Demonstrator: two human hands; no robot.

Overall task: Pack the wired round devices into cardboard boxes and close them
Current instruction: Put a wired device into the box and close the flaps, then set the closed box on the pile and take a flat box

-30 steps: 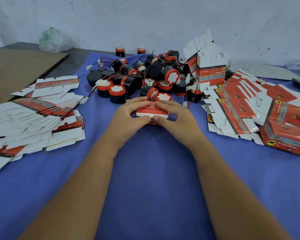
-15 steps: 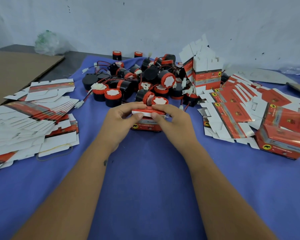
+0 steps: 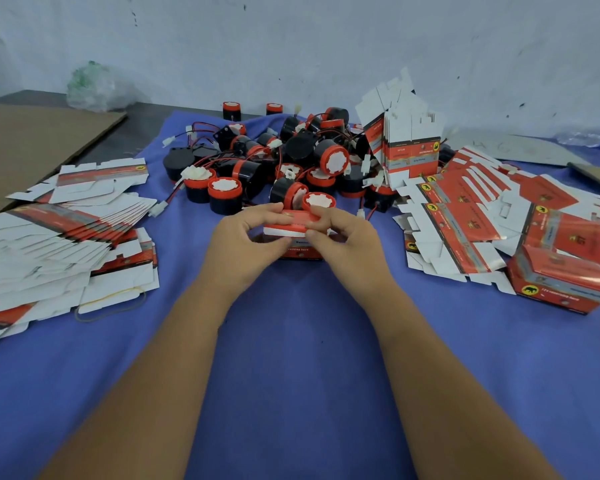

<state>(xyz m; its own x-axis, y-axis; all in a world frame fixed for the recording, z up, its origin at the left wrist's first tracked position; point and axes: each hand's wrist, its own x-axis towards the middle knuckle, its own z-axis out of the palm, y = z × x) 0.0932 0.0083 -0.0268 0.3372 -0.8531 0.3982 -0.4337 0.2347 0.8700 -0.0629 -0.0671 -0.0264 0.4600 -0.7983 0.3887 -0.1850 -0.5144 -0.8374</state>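
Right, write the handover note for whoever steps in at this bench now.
Left hand and right hand both pinch the top flap of the small red box on the blue cloth; flap not yet tucked.
Done: one closed box at right.
Left: pile of wired round devices behind the hands; flat boxes stacked left, more spread right.

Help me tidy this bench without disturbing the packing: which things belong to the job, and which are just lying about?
Job:
- red box, held by left hand and right hand
- pile of round devices
- flat box blanks
- finished box

Lying about:
- plastic bag
- water bottle
- brown cardboard sheet
- rubber band
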